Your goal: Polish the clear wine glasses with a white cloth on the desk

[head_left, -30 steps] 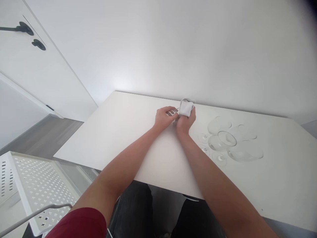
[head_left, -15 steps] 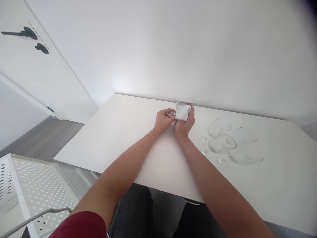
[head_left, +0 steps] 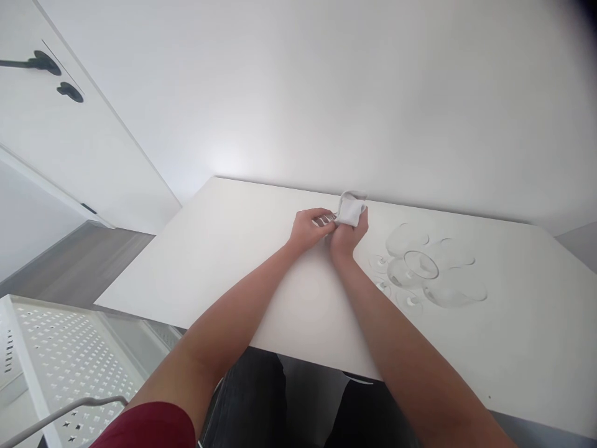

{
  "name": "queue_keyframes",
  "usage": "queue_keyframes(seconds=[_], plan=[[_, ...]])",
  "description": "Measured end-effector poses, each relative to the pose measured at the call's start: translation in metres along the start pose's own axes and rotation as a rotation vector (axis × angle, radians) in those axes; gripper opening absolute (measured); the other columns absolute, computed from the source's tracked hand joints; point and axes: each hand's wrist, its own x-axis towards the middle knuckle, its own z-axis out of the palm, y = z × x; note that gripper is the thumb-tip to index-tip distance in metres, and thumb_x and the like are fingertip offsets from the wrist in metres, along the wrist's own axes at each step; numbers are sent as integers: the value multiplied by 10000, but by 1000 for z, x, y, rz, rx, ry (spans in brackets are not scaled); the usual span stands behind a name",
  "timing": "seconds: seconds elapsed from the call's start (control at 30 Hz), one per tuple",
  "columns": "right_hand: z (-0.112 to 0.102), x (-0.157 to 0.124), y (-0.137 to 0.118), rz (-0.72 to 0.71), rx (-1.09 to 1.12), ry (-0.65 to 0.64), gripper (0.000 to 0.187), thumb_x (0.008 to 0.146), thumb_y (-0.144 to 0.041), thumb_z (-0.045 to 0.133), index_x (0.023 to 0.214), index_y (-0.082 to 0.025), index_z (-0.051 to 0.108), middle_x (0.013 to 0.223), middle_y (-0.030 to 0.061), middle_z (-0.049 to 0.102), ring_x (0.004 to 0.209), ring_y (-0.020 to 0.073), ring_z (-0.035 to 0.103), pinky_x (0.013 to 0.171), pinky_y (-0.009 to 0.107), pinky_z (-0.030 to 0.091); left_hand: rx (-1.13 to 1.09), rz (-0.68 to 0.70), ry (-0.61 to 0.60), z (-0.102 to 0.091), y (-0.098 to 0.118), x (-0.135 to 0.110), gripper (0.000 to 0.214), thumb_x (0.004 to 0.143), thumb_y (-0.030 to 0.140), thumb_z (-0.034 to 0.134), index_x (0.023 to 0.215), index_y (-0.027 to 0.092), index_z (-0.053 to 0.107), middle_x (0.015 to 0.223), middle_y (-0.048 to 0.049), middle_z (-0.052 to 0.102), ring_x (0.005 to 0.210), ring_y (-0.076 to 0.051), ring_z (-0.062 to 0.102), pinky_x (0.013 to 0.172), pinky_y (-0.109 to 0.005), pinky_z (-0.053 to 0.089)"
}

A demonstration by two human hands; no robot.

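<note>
Both my hands meet over the far middle of the white table (head_left: 224, 261). My left hand (head_left: 306, 229) is closed on a clear glass (head_left: 324, 218), of which only a small part shows between the hands. My right hand (head_left: 346, 236) is closed on a white cloth (head_left: 351, 210), bunched up and pressed against the glass. How the cloth sits on the glass is hidden by my fingers.
Several clear stemmed glasses (head_left: 422, 267) lie close together on the table just right of my hands. A white perforated metal rack (head_left: 60, 361) stands low at the left. A white door with a black handle (head_left: 44, 63) is at the upper left. The wall runs along the table's far edge.
My right hand has turned the cloth a little against the glass. Both hands stay in the same spot.
</note>
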Motion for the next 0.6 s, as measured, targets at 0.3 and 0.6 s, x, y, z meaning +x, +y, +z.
queue_keyframes(seconds=[0.3, 0.6], plan=[[0, -2, -6, -94, -147, 38, 76, 852, -251, 474, 829, -212, 535, 899, 30, 519, 860, 181, 512, 753, 310, 448, -211, -185, 178, -4, -2, 8, 266, 810, 399, 644, 969, 201, 721, 924, -48, 717, 760, -168, 658, 601, -257, 524], [2, -1, -5, -51, -90, -233, 446, 757, -131, 466, 1171, -220, 606, 1029, 26, 570, 878, 153, 528, 779, 274, 466, -515, -289, 79, -1, 3, 13, 285, 847, 475, 606, 958, 221, 673, 993, -64, 684, 864, -166, 656, 590, -223, 488]])
